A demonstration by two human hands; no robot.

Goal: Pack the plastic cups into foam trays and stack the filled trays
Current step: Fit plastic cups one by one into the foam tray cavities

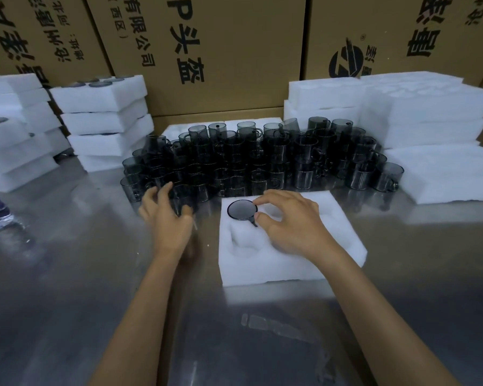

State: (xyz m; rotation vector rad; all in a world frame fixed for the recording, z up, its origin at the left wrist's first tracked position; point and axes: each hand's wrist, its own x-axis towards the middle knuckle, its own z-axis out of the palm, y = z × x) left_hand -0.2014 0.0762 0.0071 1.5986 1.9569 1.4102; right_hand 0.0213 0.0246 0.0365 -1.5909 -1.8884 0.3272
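- foam tray (290, 263) near-centre on table (67, 288), one cup (242, 210) in its far-left pocket
- loose cups (262, 160) massed behind tray
- filled tray stacks (106, 121) far left
- empty tray stacks (430, 115) far right
- cartons (234, 51) behind everything

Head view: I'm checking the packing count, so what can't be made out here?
- Tray, head view: the right hand covers the right-side pockets, so it is unclear whether they are filled. Only one cup shows.
- Left hand: blurred by motion; whether it grips a cup is unclear.
- Cup pile: dark cups overlap, too dense to count.
- Left stacks: foam hides most contents.
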